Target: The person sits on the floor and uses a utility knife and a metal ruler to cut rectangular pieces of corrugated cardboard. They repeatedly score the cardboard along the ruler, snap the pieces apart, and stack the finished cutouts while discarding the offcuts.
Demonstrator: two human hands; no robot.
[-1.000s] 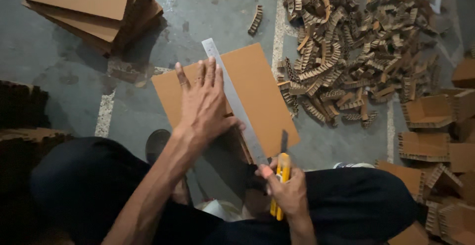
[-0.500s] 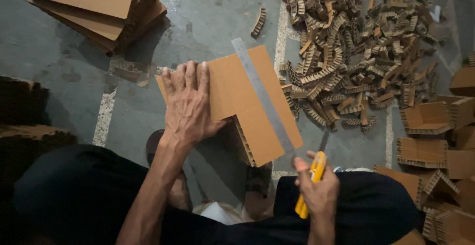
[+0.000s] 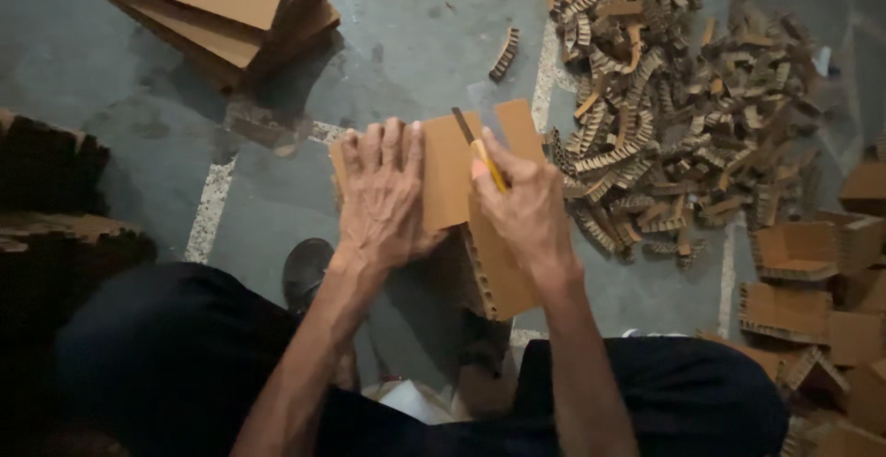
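Grey concrete floor (image 3: 406, 42) is lying under everything, with a pale painted line running across it. The left hand (image 3: 383, 194) is pressing flat on a brown cardboard piece (image 3: 452, 175), fingers spread open and lying on top. The right hand (image 3: 526, 212) is closed tight around a yellow knife (image 3: 482, 150), and the blade tip is pointing up and away at the far edge of the cardboard. Half a second ago that hand was down by the lap with the knife lifted off, and a long metal ruler was lying across the cardboard; now the ruler is not showing, and the knife is sitting on the cardboard again. I think this is meaning a new cut is starting at the far edge. The cardboard is resting in front of the knees, above a dark shoe (image 3: 306, 272). A big heap of cut strips (image 3: 664, 115) is lying to the right, and a stack of flat sheets (image 3: 221, 5) is waiting at the top left.
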